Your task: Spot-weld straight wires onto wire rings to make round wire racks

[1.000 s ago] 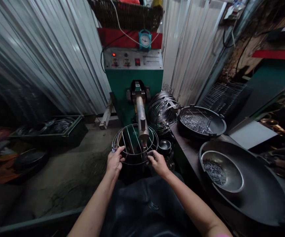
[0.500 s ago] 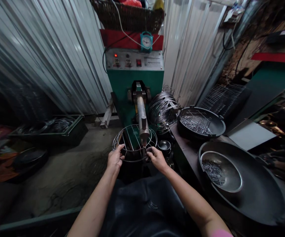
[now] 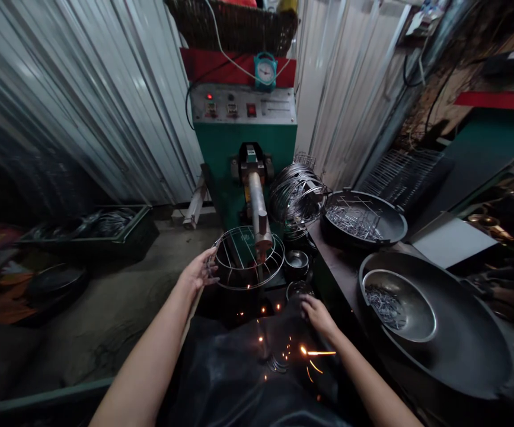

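Note:
A round wire rack (image 3: 232,268) with two rings and crossbars sits under the metal arm (image 3: 257,207) of a green spot welder (image 3: 212,142). My left hand (image 3: 200,270) grips the rack's left rim, fingers curled round the wire. My right hand (image 3: 319,314) is apart from the rack, over the right side of the dark apron (image 3: 239,362). Its fingers are drawn together; whether they hold anything is hidden. Orange sparks (image 3: 303,351) scatter over the apron, where a few small curved wires (image 3: 277,363) lie.
Wire rings (image 3: 296,196) hang right of the welder. On the right bench stand a black pan (image 3: 390,222) of wire pieces and a large wok (image 3: 465,350) holding a steel bowl (image 3: 425,314) with short wires. A green bin (image 3: 136,234) stands at left.
My right hand has let go of the rack and moved down and right toward the apron. My left hand shifted slightly up the rack's left rim. Sparks have appeared.

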Motion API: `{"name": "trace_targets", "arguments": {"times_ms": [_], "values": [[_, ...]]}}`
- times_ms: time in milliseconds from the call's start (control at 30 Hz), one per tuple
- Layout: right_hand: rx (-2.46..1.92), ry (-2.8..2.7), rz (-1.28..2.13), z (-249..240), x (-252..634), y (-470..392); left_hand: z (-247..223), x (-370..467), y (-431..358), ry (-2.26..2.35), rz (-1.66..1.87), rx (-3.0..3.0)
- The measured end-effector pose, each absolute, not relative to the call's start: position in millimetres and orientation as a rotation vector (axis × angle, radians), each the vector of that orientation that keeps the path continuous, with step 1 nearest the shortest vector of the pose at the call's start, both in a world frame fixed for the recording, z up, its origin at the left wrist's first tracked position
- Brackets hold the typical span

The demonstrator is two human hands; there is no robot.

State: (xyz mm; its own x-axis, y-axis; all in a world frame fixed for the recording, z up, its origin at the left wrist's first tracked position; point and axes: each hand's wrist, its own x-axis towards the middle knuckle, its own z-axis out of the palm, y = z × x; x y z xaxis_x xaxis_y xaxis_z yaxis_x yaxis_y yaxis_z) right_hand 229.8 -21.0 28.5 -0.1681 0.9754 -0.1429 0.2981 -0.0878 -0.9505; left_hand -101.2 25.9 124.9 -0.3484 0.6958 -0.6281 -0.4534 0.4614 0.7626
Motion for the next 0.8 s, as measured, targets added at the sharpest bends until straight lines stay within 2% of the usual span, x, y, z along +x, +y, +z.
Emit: {"name": "trace_targets", "arguments": {"times_ms": [100, 267, 467, 633, 800], "values": [[-1.551, -1.755, 1.126, 2, 259, -31, 126, -111, 39, 1.450, 1.116, 0.282], [-1.610, -1.947, 1.013, -9, 256, -28, 110, -99, 14, 1.397, 1.364, 0.226], [-1.604, -1.770, 0.981, -9, 250, -32, 109, -78, -21, 1.349, 1.563, 0.135], [-1.627, -1.395, 1.255, 10, 242, -34, 116, -70, -24, 1.398, 1.624, 0.135], [-1.340, -1.384, 1.483, 34, 221, -25, 116, -61, -25, 1.383, 1.679, 0.113]]}}
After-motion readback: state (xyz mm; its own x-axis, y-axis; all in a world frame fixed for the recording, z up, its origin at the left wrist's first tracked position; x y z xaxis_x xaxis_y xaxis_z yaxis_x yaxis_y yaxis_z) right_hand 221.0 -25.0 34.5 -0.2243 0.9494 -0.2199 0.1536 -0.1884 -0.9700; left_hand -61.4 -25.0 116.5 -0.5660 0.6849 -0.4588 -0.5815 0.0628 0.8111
